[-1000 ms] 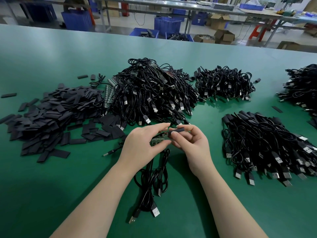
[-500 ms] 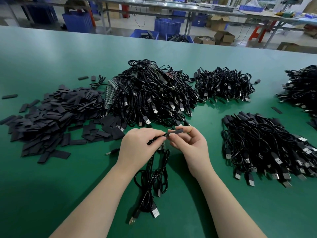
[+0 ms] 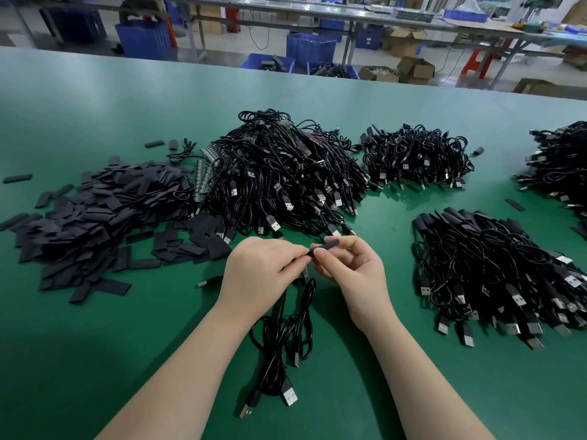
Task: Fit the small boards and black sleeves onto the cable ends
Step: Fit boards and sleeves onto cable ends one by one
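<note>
Centrally, above the green counter (image 3: 95, 312), both bare hands met over a short black tubular sleeve (image 3: 324, 246). The right hand (image 3: 352, 274) had its grip pinched on that sleeve, thumb and fingertips curled round it. The left hand (image 3: 257, 274) touched the sleeve's left end, its grip curled round a thin black cable (image 3: 279, 338) and what looked like a small green board (image 3: 305, 274), of which only an edge showed below the fingers. From the left hand the cable hung down in loose loops onto the counter, nearer the person than the sleeve, ending in silver USB plugs (image 3: 289, 396).

Left of the sleeve lay a wide heap of flat black sleeve pieces (image 3: 95, 211). Just beyond the sleeve rose the largest tangled pile of black USB cables (image 3: 279, 176), with a strip of small boards (image 3: 203, 173) at its left edge. Right of the sleeve sat a neater pile of black cables with sleeved ends (image 3: 495, 268). Farther beyond and to the right was a smaller cable pile (image 3: 416, 160), and another cable pile (image 3: 562, 163) reached the frame edge. Behind the counter stood blue plastic crates (image 3: 309, 50) and cardboard boxes (image 3: 413, 69).
</note>
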Demonstrator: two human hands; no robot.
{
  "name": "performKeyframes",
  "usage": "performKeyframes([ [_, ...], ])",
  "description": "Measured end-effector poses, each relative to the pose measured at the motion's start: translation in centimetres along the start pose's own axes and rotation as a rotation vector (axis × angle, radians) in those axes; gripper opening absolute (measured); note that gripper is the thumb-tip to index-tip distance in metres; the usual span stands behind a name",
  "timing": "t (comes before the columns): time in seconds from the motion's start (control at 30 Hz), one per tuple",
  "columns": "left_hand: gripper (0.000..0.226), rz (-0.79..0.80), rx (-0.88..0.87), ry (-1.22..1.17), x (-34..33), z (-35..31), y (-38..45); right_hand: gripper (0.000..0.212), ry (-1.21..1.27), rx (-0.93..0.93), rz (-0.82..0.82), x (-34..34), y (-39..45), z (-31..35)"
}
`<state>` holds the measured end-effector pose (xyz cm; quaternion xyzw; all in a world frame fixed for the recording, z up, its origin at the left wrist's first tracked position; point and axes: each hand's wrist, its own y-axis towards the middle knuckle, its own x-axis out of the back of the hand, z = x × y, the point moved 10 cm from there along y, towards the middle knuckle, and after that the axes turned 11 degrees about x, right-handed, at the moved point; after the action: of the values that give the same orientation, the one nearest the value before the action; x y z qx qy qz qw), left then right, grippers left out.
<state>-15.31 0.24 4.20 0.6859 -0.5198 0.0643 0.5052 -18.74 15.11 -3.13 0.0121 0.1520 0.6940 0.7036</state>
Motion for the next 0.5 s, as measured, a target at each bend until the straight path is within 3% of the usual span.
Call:
performKeyframes([
  [0.27,0.024,-0.015,0.01,-0.018,0.0,-0.4,0.0,0.024,0.04,-0.018,-0.009,-0.1,-0.1,0.1],
  [0.5,0.015,0.02,0.223,-0.066,-0.2,1.4,0.0,0.036,-0.157,0.168,-0.091,0.2,-0.7,2.0],
])
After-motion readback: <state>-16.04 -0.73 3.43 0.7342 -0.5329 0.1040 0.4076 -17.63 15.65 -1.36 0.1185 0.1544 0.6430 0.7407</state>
